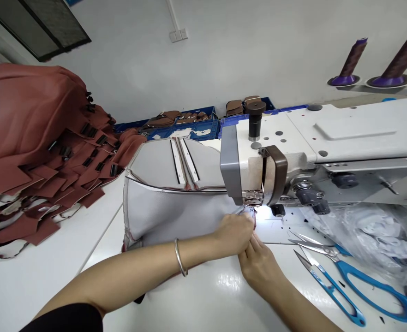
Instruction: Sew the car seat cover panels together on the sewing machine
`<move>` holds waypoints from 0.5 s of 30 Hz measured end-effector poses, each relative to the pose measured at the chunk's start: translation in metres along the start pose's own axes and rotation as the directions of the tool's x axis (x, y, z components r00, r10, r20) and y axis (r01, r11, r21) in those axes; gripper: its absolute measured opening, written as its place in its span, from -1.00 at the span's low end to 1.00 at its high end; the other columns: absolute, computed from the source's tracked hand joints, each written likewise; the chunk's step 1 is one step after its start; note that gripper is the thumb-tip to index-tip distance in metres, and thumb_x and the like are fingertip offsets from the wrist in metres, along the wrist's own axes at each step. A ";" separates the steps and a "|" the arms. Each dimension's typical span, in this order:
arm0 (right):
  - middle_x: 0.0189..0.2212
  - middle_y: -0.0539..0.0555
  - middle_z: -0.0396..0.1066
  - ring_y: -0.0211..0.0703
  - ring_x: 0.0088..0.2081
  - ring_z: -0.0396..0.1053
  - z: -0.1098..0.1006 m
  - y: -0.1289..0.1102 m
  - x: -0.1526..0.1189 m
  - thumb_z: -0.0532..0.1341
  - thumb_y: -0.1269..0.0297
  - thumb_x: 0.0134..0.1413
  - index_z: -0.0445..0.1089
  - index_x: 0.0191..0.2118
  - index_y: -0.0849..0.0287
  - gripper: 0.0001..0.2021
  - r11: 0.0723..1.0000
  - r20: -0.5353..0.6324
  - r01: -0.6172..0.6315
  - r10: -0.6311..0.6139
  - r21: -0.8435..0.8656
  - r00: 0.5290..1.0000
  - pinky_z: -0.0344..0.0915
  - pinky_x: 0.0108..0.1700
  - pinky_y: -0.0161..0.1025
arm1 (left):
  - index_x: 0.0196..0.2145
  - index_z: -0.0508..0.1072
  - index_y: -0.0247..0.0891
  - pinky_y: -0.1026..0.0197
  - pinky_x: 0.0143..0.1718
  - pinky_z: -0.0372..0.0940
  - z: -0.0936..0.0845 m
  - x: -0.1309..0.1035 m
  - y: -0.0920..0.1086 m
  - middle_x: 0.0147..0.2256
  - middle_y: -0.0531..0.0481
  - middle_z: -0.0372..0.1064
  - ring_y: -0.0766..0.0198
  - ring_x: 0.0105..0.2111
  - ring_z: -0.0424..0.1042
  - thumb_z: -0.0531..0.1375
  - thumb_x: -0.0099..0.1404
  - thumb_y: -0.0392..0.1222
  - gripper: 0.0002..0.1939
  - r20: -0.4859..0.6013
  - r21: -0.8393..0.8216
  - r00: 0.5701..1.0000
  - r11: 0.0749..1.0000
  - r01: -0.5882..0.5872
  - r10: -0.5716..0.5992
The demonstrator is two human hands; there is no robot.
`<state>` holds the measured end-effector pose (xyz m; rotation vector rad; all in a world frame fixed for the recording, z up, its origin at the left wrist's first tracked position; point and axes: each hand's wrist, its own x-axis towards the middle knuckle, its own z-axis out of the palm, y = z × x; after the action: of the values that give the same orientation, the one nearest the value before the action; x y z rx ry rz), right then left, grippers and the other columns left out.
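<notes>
A grey fabric bag piece with dark edging and two white strips on its top panel lies left of the white sewing machine. My left hand, with a silver bangle on the wrist, is closed on the bag's right edge just below the needle area. Against its fingers, my right hand pinches the same edge from the near side. Both sets of fingertips are partly hidden. The machine's lamp lights the spot beyond them.
Blue-handled scissors and thread snips lie at right, near a clear plastic bag. Reddish-brown pieces are heaped at left. Blue crates stand behind; thread cones stand at upper right.
</notes>
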<state>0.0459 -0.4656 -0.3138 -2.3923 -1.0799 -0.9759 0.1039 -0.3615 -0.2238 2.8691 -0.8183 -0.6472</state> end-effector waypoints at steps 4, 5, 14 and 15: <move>-0.34 0.34 0.41 0.10 -0.15 0.36 -0.001 0.002 0.002 0.03 0.68 -0.04 0.43 -0.24 0.47 -0.72 1.000 -0.016 -0.006 0.006 0.021 1.000 0.35 -0.09 0.14 | -0.37 0.29 -0.32 0.20 -0.56 0.08 0.004 0.001 0.000 -0.37 -0.10 0.30 0.20 -0.48 0.35 0.01 0.20 -0.39 -0.91 -0.001 0.143 0.999 0.989 -0.036 0.037; -0.34 0.34 0.40 0.10 -0.14 0.35 -0.001 0.003 0.003 0.02 0.68 -0.03 0.43 -0.24 0.47 -0.72 1.000 -0.014 -0.007 0.008 0.024 1.000 0.35 -0.08 0.14 | -0.39 0.30 -0.33 0.20 -0.56 0.09 0.005 0.002 0.000 -0.40 -0.10 0.29 0.20 -0.49 0.35 0.00 0.20 -0.40 -0.89 0.000 0.164 0.999 0.986 -0.039 0.039; -0.30 0.32 0.40 0.08 -0.14 0.34 -0.002 0.010 0.003 0.00 0.65 0.04 0.39 -0.20 0.45 -0.73 0.998 0.076 -0.031 0.027 0.054 0.997 0.32 -0.05 0.17 | -0.35 0.33 -0.35 0.21 -0.56 0.10 0.006 0.012 -0.004 -0.39 -0.11 0.29 0.22 -0.49 0.31 -0.03 0.24 -0.37 -0.85 -0.049 0.169 0.998 0.985 -0.027 0.035; -0.30 0.32 0.40 0.06 -0.15 0.35 -0.003 0.012 0.004 0.01 0.65 0.05 0.39 -0.19 0.45 -0.73 0.998 0.081 -0.025 0.021 0.054 0.997 0.32 -0.05 0.16 | -0.34 0.33 -0.35 0.21 -0.57 0.10 0.005 0.011 -0.004 -0.38 -0.11 0.29 0.22 -0.49 0.30 -0.03 0.24 -0.38 -0.85 -0.044 0.172 0.998 0.985 -0.027 0.035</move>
<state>0.0556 -0.4726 -0.3094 -2.4122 -1.0905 -0.8382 0.1120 -0.3639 -0.2333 3.0037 -0.9549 -0.5283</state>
